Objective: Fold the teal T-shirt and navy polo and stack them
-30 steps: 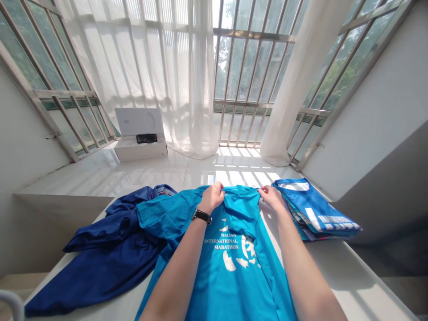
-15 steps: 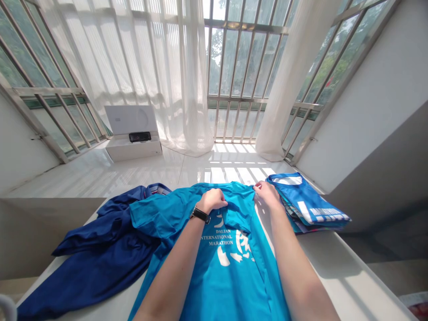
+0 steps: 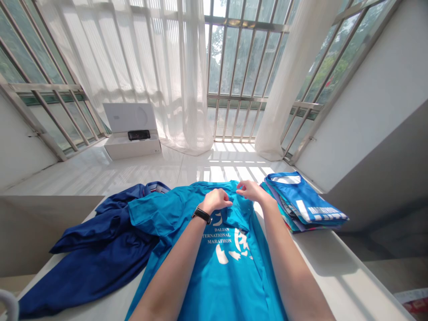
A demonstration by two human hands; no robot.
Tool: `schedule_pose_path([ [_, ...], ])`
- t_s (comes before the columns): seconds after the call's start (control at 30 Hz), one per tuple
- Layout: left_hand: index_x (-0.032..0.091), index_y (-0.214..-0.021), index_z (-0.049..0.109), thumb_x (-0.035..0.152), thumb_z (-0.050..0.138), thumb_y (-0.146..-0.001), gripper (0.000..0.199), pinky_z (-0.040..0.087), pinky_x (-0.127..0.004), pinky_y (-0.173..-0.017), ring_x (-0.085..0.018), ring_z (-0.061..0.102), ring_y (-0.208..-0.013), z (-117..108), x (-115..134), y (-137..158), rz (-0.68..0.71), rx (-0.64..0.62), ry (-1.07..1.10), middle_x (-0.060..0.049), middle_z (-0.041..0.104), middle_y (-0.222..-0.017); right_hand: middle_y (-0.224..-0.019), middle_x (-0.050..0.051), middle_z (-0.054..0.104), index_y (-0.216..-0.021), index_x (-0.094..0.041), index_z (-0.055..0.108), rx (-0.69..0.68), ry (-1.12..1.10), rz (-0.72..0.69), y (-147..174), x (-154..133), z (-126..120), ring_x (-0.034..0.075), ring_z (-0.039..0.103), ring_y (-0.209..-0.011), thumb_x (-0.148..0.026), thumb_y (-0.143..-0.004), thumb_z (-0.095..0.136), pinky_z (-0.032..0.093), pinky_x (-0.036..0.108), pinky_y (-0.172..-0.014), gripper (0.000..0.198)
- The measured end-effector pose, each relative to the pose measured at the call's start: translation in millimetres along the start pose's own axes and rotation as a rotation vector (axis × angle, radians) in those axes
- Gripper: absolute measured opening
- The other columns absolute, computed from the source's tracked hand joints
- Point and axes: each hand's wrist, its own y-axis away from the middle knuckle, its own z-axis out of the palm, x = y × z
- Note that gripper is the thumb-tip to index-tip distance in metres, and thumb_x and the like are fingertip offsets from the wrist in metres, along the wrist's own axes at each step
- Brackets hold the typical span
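A bright blue T-shirt (image 3: 214, 276) with white lettering lies spread out in front of me, its right sleeve folded inward over the chest. My left hand (image 3: 216, 200), with a black watch on the wrist, is closed on the T-shirt's folded fabric near the upper chest. Close by, my right hand (image 3: 252, 191) hovers over the shoulder by the collar, thumb and fingers apart and nothing held. The left sleeve stretches out over a dark navy garment (image 3: 110, 249).
A folded pile of shirts (image 3: 304, 200), blue on top, sits at the right. Against the sheer curtain (image 3: 133, 67) at the back left, an open white box (image 3: 133, 149) carries a black device (image 3: 139, 134). Barred windows surround the white ledge (image 3: 190, 167).
My right hand has let go of the T-shirt's right shoulder edge and moved left toward the collar. My left hand has shifted slightly right, and the folded sleeve lies flatter.
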Motion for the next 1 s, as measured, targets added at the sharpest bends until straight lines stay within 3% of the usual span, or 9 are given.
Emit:
schedule_pose_path([
  [0.1, 0.017, -0.073, 0.068, 0.031, 0.065, -0.083, 0.017, 0.049, -0.024, -0.062, -0.017, 0.065, -0.070, -5.7, 5.9, 2.9, 0.058, -0.071, 0.075, -0.001, 0.067, -0.070, -0.083, 0.004, 0.076, -0.107, -0.017, 0.074, -0.042, -0.020, -0.016, -1.3, 0.5, 2.8, 0.014, 0.068, -0.065, -0.023, -0.091, 0.065, 0.048, 0.020, -0.058, 0.019],
  [0.17, 0.018, -0.076, 0.063, 0.036, 0.062, -0.088, 0.021, 0.053, -0.025, -0.062, -0.017, 0.066, -0.066, -15.1, 8.5, 7.1, 0.062, -0.200, 0.254, 0.000, 0.066, -0.069, -0.081, 0.003, 0.075, -0.108, -0.017, 0.074, -0.066, -0.034, -0.029, -2.3, 1.2, 4.1, 0.013, 0.068, -0.064, -0.022, -0.092, 0.064, 0.047, 0.019, -0.057, 0.019],
  [0.3, 0.020, -0.085, 0.058, 0.047, 0.065, -0.090, 0.028, 0.060, -0.032, -0.068, -0.021, 0.074, -0.070, -37.6, 12.0, 20.6, -0.050, -0.451, 0.607, -0.003, 0.072, -0.069, -0.080, 0.002, 0.074, -0.107, -0.017, 0.073, -0.103, -0.059, -0.046, -3.4, 3.8, 6.2, 0.013, 0.069, -0.066, -0.024, -0.091, 0.066, 0.047, 0.017, -0.054, 0.019],
  [0.37, 0.018, -0.082, 0.060, 0.050, 0.066, -0.089, 0.033, 0.061, -0.032, -0.072, -0.023, 0.076, -0.074, -43.6, 10.9, 24.6, -0.095, -0.509, 0.597, -0.007, 0.076, -0.073, -0.082, 0.003, 0.075, -0.108, -0.017, 0.072, -0.110, -0.064, -0.039, -3.4, 5.4, 7.2, 0.013, 0.069, -0.065, -0.025, -0.091, 0.067, 0.047, 0.017, -0.054, 0.019],
  [0.5, 0.016, -0.068, 0.066, 0.059, 0.064, -0.090, 0.048, 0.060, -0.032, -0.068, -0.024, 0.074, -0.069, -39.0, 1.6, 20.6, -0.221, -0.608, 0.348, -0.011, 0.075, -0.067, -0.084, 0.004, 0.076, -0.108, -0.017, 0.072, -0.108, -0.049, -0.008, -3.0, 7.7, 7.7, 0.012, 0.068, -0.061, -0.023, -0.091, 0.068, 0.047, 0.017, -0.052, 0.019],
  [0.6, 0.016, -0.061, 0.066, 0.061, 0.058, -0.092, 0.055, 0.059, -0.032, -0.065, -0.024, 0.073, -0.066, -28.8, -5.1, 12.5, -0.245, -0.526, 0.227, -0.013, 0.075, -0.066, -0.091, 0.006, 0.077, -0.108, -0.016, 0.073, -0.073, -0.020, -0.004, -3.3, 8.9, 5.0, 0.013, 0.070, -0.064, -0.020, -0.092, 0.066, 0.049, 0.018, -0.056, 0.018],
  [0.73, 0.017, -0.056, 0.063, 0.048, 0.052, -0.094, 0.051, 0.058, -0.030, -0.068, -0.022, 0.071, -0.066, -17.3, -9.6, 2.8, -0.191, -0.170, 0.112, -0.012, 0.074, -0.066, -0.111, 0.009, 0.077, -0.113, -0.018, 0.073, 0.047, 0.024, -0.017, -6.6, 15.5, 1.0, 0.019, 0.073, -0.090, -0.018, -0.092, 0.063, 0.054, 0.024, -0.078, 0.023],
  [0.8, 0.017, -0.054, 0.063, 0.036, 0.057, -0.088, 0.040, 0.056, -0.029, -0.072, -0.021, 0.070, -0.067, -14.2, -12.2, 0.0, -0.166, -0.071, 0.060, -0.010, 0.072, -0.063, -0.119, 0.009, 0.075, -0.114, -0.020, 0.073, 0.108, 0.040, -0.020, -9.5, 22.7, 2.0, 0.022, 0.070, -0.106, -0.015, -0.092, 0.060, 0.052, 0.027, -0.091, 0.026],
  [1.0, 0.016, -0.052, 0.067, 0.021, 0.066, -0.069, 0.018, 0.051, -0.025, -0.060, -0.018, 0.065, -0.055, -24.6, -22.0, 2.6, -0.115, -0.109, 0.000, -0.004, 0.066, -0.052, -0.120, 0.007, 0.076, -0.111, -0.021, 0.077, 0.184, 0.039, -0.025, -16.8, 47.9, 17.7, 0.021, 0.069, -0.114, -0.008, -0.089, 0.056, 0.049, 0.030, -0.102, 0.032],
])
